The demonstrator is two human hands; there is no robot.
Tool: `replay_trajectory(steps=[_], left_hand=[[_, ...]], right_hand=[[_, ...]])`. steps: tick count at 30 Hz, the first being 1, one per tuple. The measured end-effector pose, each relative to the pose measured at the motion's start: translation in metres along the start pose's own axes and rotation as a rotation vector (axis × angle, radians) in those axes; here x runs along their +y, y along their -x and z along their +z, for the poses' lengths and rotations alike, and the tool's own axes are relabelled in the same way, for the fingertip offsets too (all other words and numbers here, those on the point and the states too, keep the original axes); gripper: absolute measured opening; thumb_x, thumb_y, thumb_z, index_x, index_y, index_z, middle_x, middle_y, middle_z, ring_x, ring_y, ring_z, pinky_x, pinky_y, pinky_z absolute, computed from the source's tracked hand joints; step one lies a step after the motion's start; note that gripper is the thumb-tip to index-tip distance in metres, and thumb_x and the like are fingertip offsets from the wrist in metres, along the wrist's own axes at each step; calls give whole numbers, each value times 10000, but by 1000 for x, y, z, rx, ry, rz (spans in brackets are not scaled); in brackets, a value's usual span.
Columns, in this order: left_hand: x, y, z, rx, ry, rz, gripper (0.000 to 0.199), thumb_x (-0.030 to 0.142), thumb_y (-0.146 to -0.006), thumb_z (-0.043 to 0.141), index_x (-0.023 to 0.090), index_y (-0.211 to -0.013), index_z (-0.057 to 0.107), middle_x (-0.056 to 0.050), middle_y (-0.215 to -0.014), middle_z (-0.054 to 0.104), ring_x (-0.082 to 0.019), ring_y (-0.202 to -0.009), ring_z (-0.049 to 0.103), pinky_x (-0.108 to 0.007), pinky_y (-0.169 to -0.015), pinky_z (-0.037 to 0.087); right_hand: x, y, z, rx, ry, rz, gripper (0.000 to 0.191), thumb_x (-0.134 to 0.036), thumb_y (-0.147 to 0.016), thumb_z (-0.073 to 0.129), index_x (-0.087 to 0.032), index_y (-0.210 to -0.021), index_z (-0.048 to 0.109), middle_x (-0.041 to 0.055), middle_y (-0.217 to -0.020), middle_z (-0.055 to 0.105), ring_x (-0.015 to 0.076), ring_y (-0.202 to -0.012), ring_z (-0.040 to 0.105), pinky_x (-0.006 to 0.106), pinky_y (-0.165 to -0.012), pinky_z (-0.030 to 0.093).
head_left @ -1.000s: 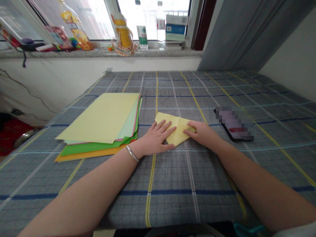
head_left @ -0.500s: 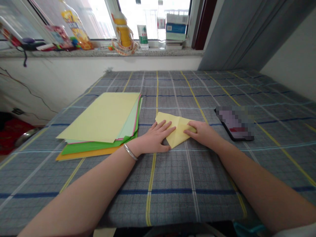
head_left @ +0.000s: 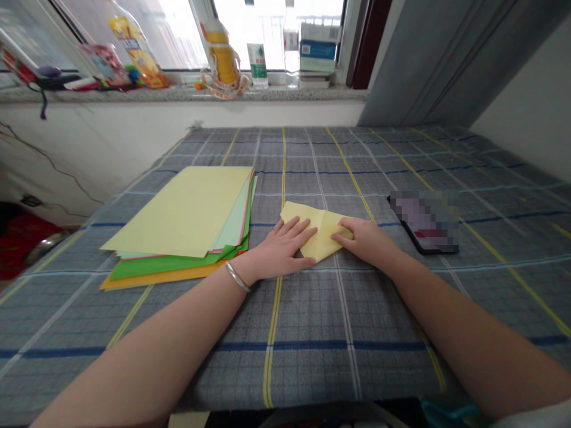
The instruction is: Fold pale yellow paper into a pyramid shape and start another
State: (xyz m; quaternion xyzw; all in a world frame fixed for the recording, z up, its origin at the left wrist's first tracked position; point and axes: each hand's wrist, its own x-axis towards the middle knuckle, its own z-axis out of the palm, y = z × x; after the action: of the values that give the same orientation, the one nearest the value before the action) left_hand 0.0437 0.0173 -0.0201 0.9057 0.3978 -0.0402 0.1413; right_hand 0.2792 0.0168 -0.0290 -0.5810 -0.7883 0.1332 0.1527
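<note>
A folded sheet of pale yellow paper [head_left: 323, 233] lies flat on the checked cloth, its pointed end toward me. My left hand [head_left: 279, 249] rests palm down with spread fingers, the fingertips on the paper's left part. A silver bangle [head_left: 237, 277] circles that wrist. My right hand [head_left: 363, 241] lies on the paper's right part, fingers together, and I cannot see whether it grips the edge. To the left of my left hand lies a stack of coloured paper sheets [head_left: 185, 214] in yellow, pale green, pink, green and orange. Neither hand touches the stack.
A grey checked cloth [head_left: 339, 333] covers the table. A phone with a pixelated screen [head_left: 423, 223] lies right of my right hand. Beyond the table's far edge, bottles [head_left: 222, 53] and a box [head_left: 318, 47] stand on a stone window sill [head_left: 178, 94]. A grey curtain [head_left: 428, 59] hangs at right.
Both hands stay on the folded paper with no clear movement. The view has tilted very slightly.
</note>
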Motion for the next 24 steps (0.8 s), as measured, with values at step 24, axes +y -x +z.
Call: replay_trajectory(steps=[24], left_hand=[[-1, -2, -6, -66, 23, -16, 580, 373, -985, 282, 252, -1542, 174, -46, -1623, 84, -251, -1499, 8, -495, -1196, 72]], right_hand=[[0, -1, 2, 1, 28, -14, 195, -372, -873, 551, -191, -843, 616, 98, -918, 712, 239, -839, 624, 333, -733, 431]])
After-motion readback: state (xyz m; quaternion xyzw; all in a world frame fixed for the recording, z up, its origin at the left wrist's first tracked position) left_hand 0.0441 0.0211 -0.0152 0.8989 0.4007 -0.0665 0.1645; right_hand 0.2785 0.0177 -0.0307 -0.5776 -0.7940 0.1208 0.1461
